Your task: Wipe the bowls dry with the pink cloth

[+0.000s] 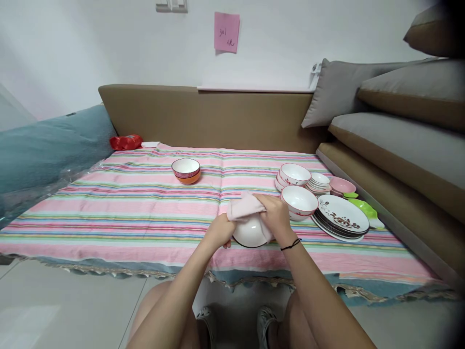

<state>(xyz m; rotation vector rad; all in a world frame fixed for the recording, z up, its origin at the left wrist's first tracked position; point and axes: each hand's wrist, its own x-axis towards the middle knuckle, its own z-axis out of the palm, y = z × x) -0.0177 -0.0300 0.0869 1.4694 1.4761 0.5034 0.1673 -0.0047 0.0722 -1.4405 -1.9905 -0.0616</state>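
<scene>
A white bowl with a dark rim (250,234) is held between my two hands, above the front part of the striped cloth. My left hand (220,230) grips its left edge, fingers curled under the rim. In my right hand (275,216) is a pale pink cloth (245,205), pressed against the bowl's right side and draped over its far edge. Just right of that hand stands a white bowl with a red rim (300,200). Two stacked bowls, a red-patterned one (186,167) on an orange one (188,179), sit farther back on the left.
At right are a stack of dark-edged plates (343,214), small white dishes (319,179), a pink bowl (342,185), a green leaf-shaped dish (364,208) and more red-rimmed bowls (295,173). Cushions (403,135) pile up along the right side. A red bundle (126,142) lies back left.
</scene>
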